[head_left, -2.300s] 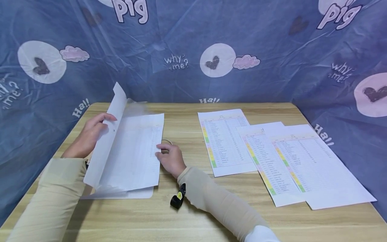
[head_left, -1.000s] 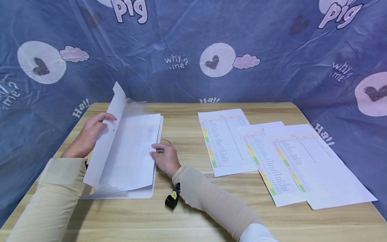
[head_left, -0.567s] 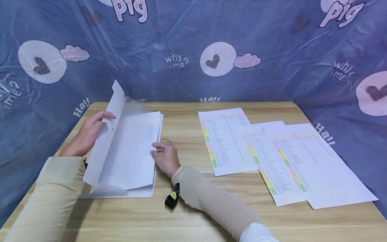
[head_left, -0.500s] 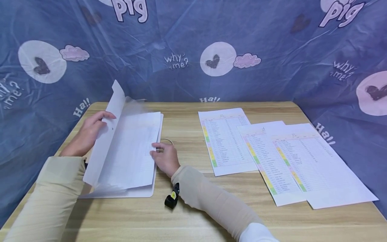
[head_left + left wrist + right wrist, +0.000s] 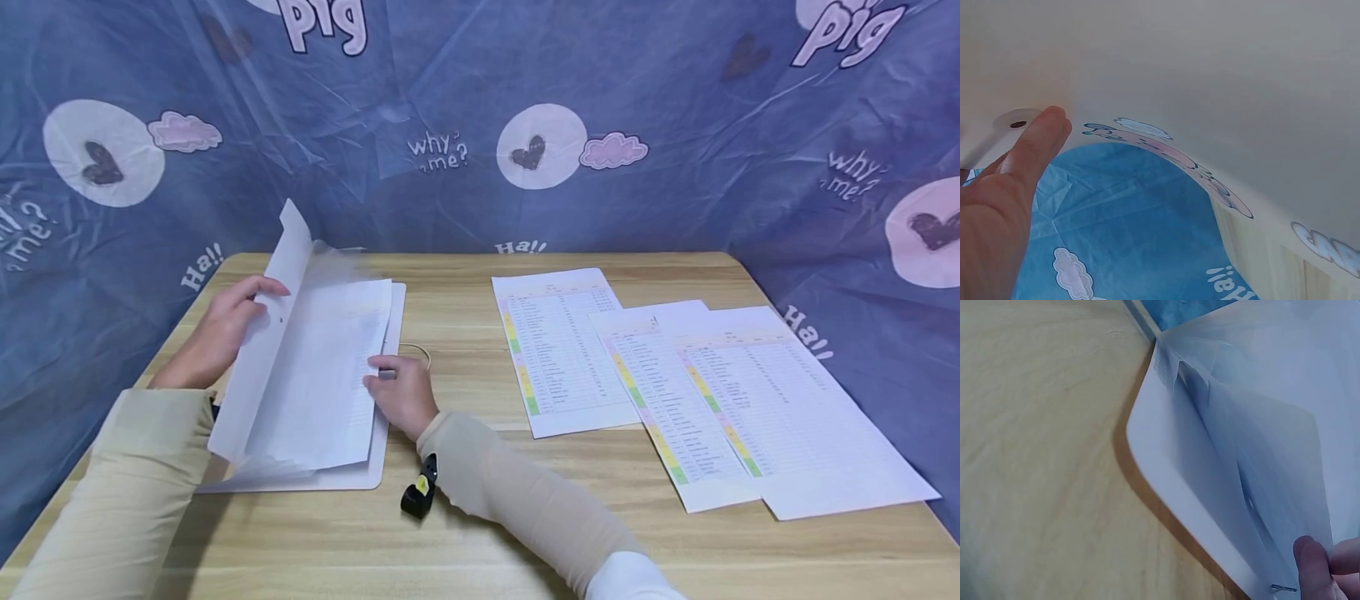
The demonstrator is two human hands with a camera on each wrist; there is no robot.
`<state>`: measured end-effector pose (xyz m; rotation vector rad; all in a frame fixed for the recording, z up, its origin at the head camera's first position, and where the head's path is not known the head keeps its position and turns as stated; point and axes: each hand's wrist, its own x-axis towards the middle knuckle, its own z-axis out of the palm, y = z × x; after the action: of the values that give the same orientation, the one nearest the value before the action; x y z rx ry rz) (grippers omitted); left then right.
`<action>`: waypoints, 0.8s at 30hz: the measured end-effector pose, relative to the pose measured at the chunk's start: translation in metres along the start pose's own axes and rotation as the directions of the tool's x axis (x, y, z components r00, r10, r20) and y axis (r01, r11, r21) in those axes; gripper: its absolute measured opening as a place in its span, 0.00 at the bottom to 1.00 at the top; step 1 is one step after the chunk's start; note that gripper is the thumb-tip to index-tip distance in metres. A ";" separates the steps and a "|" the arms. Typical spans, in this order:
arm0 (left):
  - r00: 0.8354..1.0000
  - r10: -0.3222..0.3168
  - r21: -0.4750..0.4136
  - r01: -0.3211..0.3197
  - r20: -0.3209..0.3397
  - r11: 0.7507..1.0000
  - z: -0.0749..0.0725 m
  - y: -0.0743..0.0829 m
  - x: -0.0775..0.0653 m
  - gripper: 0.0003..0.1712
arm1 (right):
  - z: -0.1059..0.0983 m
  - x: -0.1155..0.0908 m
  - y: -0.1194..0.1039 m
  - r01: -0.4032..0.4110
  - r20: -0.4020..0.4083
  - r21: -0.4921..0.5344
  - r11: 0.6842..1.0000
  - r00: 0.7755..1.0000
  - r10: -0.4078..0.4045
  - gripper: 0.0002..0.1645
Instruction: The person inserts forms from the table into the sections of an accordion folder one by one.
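On the left of the table lies a white folder [image 5: 377, 471] with clear sleeves, its front cover [image 5: 264, 367] raised. My left hand [image 5: 217, 337] holds that cover up by its edge; the left wrist view shows cartoon print and a small round hole [image 5: 1018, 124] in it. My right hand [image 5: 405, 396] pinches the right edge of a printed sheet [image 5: 322, 375] between thumb and fingers. Most of the sheet lies inside the folder, its left part hidden behind the cover. In the right wrist view a translucent sleeve [image 5: 1279, 444] bulges beside the right fingers [image 5: 1313, 565].
Three printed sheets with coloured left columns lie on the right: one sheet [image 5: 566, 358] apart at the back, a middle sheet [image 5: 667, 408] partly covered by the rightmost sheet [image 5: 810, 417]. A thin cord loop [image 5: 420, 350] sticks out from the folder. A patterned blue cloth [image 5: 450, 208] surrounds the table.
My right hand has moved left with the sheet, uncovering a strip of the folder along its right edge. The left hand and raised cover have stayed nearly still.
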<state>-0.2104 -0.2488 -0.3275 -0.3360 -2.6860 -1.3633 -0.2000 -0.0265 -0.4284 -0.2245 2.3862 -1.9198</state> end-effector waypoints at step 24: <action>1.000 -0.010 0.008 0.009 0.018 1.000 0.002 0.001 -0.002 0.23 | 0.015 0.005 -0.005 -0.041 0.013 -0.035 0.999 0.999 0.042 0.45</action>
<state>-0.2081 -0.2470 -0.3277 -0.3366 -2.7103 -1.3580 -0.2023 -0.0432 -0.4268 -0.1881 2.3974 -1.8547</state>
